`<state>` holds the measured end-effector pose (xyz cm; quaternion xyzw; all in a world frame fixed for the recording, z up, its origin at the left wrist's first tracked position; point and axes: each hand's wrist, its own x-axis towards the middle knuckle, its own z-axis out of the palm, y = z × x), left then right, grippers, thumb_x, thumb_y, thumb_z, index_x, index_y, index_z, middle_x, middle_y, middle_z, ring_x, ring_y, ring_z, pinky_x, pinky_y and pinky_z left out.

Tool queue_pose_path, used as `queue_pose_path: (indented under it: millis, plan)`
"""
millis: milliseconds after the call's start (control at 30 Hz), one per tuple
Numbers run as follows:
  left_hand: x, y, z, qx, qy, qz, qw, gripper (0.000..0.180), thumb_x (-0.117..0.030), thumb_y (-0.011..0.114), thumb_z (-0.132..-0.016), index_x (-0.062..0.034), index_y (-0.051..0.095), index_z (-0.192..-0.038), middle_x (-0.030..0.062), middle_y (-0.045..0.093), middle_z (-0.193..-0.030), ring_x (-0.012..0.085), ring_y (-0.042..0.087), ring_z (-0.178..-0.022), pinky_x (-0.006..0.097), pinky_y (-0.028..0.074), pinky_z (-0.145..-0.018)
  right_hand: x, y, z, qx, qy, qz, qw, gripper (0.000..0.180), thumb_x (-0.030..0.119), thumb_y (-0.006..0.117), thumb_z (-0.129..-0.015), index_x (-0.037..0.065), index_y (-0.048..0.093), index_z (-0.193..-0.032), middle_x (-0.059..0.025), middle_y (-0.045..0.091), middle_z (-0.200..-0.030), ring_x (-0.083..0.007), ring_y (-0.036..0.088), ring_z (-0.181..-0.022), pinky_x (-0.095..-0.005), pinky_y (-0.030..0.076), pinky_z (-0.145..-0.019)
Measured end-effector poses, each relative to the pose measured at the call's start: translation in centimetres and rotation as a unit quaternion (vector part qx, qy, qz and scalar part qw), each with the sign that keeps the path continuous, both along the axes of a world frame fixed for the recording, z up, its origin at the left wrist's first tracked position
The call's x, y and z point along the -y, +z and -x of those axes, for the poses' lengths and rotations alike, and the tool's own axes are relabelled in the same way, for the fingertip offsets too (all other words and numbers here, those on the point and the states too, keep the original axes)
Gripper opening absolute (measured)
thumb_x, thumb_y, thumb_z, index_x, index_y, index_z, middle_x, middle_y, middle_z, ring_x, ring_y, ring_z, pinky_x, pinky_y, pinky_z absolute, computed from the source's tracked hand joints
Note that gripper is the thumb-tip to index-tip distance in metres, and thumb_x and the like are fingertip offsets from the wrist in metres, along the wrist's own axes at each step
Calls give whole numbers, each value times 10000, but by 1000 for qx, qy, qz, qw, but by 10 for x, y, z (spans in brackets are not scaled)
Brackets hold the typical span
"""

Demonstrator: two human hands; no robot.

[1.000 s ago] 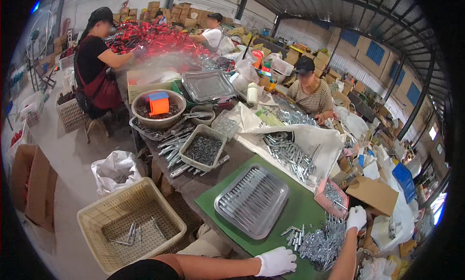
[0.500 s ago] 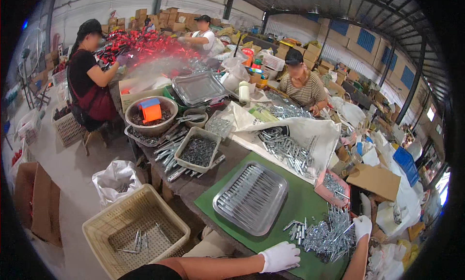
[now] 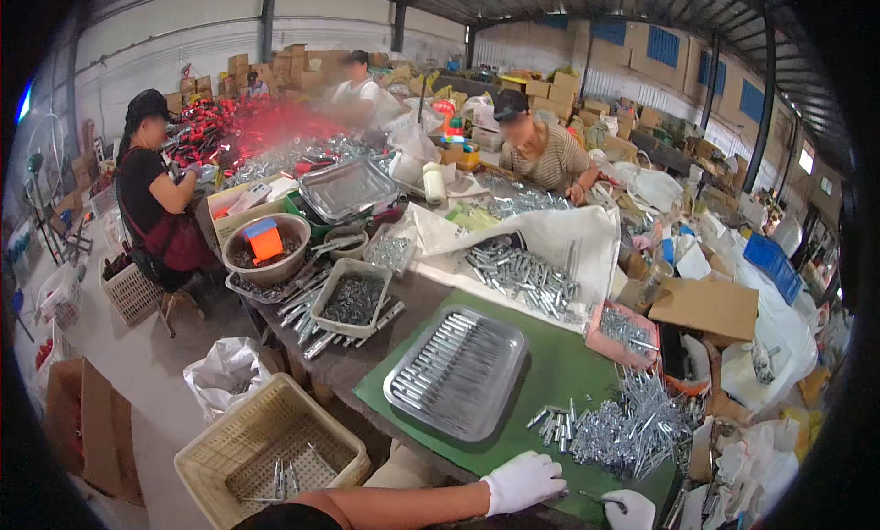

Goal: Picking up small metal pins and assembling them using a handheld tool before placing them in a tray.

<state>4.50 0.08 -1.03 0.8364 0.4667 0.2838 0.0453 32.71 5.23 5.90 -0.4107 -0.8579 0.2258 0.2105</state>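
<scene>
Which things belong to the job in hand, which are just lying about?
Likely in use, near the left hand and right hand:
metal parts pile
metal tray
green mat

Probably just lying about:
white bottle
brown floor box
blue bin

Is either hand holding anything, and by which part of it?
The right hand seems to pinch a thin metal rod near one end; nothing shows held in the left hand.

The right hand point(image 3: 629, 510) has left the metal pile point(image 3: 632, 426).
</scene>
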Motion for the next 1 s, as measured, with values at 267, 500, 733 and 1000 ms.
queue_pose_path:
  millis: [267,500,733,1000]
  plan:
    - [0,10,-13,9,63,14,998,164,-255,683,-889,-142,702,-1006,63,618,-891,280,663,-832,433,527,-719,3,-40,12,-27,-54,-129,990,110,102,775,-793,135,731,-889,-92,687,-849,-355,653,-883,-472,478,-825]
    - [-6,28,-4,24,69,39,997,142,-226,708,-884,-145,731,-999,73,667,-892,300,676,-795,447,537,-705,-4,-33,30,13,-46,-154,987,71,105,721,-840,145,726,-898,-56,693,-902,-321,640,-919,-456,470,-826]
    - [-2,28,-15,53,78,27,995,170,-177,763,-852,-160,716,-1015,24,648,-892,267,644,-818,421,488,-745,7,-34,23,9,-69,-138,988,97,94,714,-844,147,715,-926,-35,679,-895,-295,637,-921,-440,466,-844]
    - [-1,23,-12,42,66,2,997,201,-145,767,-819,-172,714,-1011,10,625,-869,258,631,-806,415,471,-727,2,-33,31,22,-48,-142,988,117,91,723,-849,156,709,-946,-20,680,-910,-282,636,-948,-437,464,-858]
